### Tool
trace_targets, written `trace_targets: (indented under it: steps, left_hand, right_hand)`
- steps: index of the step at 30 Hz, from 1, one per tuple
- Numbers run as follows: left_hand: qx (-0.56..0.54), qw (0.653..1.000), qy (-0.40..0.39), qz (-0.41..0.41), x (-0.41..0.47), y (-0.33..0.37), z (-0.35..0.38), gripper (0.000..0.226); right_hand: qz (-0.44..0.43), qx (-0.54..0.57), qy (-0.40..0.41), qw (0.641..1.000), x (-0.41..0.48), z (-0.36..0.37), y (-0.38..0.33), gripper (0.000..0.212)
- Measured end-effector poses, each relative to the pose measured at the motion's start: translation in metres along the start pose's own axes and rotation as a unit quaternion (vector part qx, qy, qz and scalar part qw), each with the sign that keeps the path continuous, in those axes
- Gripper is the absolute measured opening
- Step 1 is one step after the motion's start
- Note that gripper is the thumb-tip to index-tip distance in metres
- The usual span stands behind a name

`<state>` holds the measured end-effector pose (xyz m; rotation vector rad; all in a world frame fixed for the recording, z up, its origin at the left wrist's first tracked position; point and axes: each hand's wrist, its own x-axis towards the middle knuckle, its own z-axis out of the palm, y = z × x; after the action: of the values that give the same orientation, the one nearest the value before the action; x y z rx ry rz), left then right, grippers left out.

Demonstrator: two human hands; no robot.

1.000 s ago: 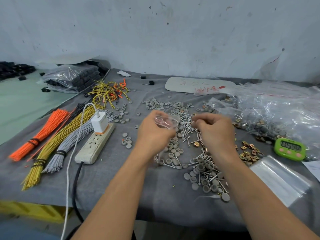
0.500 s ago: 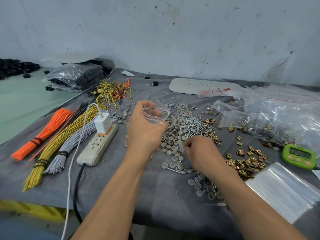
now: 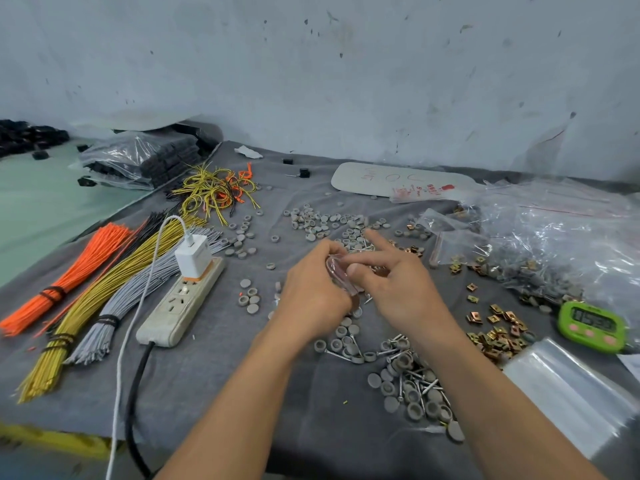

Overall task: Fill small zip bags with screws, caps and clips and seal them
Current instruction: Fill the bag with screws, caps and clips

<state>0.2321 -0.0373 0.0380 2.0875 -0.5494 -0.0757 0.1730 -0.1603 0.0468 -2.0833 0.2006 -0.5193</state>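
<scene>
My left hand (image 3: pixel 311 292) grips a small clear zip bag (image 3: pixel 341 280) above the middle of the grey cloth. My right hand (image 3: pixel 394 285) is against the bag's mouth, thumb and middle finger pinched at its rim and index finger sticking out. What lies between those fingertips is hidden. Grey round caps (image 3: pixel 322 221) are scattered behind the hands. More caps mixed with screws (image 3: pixel 412 379) lie in front. Brass clips (image 3: pixel 498 336) are piled to the right.
A power strip (image 3: pixel 180 303) with a white charger lies left of the hands, beside orange, yellow and grey wire bundles (image 3: pixel 79 306). A green timer (image 3: pixel 590 325), a stack of empty bags (image 3: pixel 571 393) and a large plastic bag of filled packets (image 3: pixel 554 244) are on the right.
My right hand has come up from the cap pile to the bag's mouth. My left hand has tilted the bag toward it and moved slightly right.
</scene>
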Motion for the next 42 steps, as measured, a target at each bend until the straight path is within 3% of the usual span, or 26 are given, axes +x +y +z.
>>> trace_targets:
  steps: [3, 5, 8, 11, 17, 19, 24, 27, 31, 33, 36, 38, 39, 42]
  left_hand:
    - [-0.032, 0.999, 0.005, -0.015, 0.002, -0.001, 0.000, 0.047]
    - [-0.074, 0.996, 0.020, -0.034, 0.004, -0.003, -0.002, 0.048]
    - [-0.143, 0.987, 0.052, -0.055, 0.006, -0.006, -0.007, 0.046]
    - [-0.180, 0.979, 0.071, -0.064, 0.009, -0.008, -0.011, 0.045]
    - [-0.195, 0.977, 0.068, -0.060, 0.013, -0.008, -0.008, 0.047]
    - [-0.203, 0.975, 0.060, -0.061, 0.013, -0.008, -0.006, 0.047]
    - [-0.215, 0.975, 0.003, -0.065, 0.017, -0.011, -0.005, 0.049]
    - [-0.211, 0.974, -0.060, -0.056, 0.016, -0.009, -0.009, 0.057]
    - [-0.210, 0.967, -0.148, 0.000, 0.012, -0.008, -0.010, 0.058]
    - [-0.199, 0.966, -0.163, 0.007, 0.010, -0.008, -0.011, 0.054]
    - [-0.181, 0.977, -0.110, 0.001, 0.010, -0.009, -0.015, 0.049]
    - [-0.214, 0.974, -0.073, -0.019, 0.011, -0.012, -0.020, 0.047]
    - [-0.242, 0.968, -0.063, -0.025, 0.012, -0.013, -0.023, 0.046]
    - [-0.350, 0.935, -0.050, -0.036, 0.013, -0.015, -0.033, 0.049]
  right_hand:
    - [0.041, 0.082, 0.083, 0.992, 0.002, -0.006, 0.010, 0.036]
    - [0.079, 0.005, 0.123, 0.989, 0.005, -0.012, 0.020, 0.027]
    - [0.118, -0.168, 0.001, 0.979, 0.004, -0.009, 0.033, 0.026]
    - [0.135, -0.255, -0.107, 0.951, 0.002, 0.008, 0.043, 0.015]
    - [0.113, -0.297, -0.111, 0.942, 0.003, 0.018, 0.053, 0.006]
    - [0.119, -0.268, -0.056, 0.954, 0.004, 0.015, 0.052, 0.006]
    - [0.043, -0.038, 0.112, 0.992, 0.006, -0.004, 0.030, 0.009]
    - [-0.001, 0.046, 0.110, 0.993, 0.006, -0.004, 0.017, 0.013]
    - [-0.001, -0.024, 0.003, 1.000, 0.008, 0.005, 0.010, 0.032]
    - [0.022, 0.032, -0.026, 0.999, 0.007, 0.009, 0.010, 0.030]
    - [0.056, 0.142, 0.074, 0.986, 0.006, 0.003, 0.017, 0.030]
    - [0.074, 0.073, 0.138, 0.985, 0.008, -0.004, 0.023, 0.030]
    - [0.083, 0.001, 0.128, 0.988, 0.008, -0.004, 0.026, 0.031]
    - [0.118, -0.190, -0.018, 0.974, 0.007, 0.009, 0.039, 0.033]
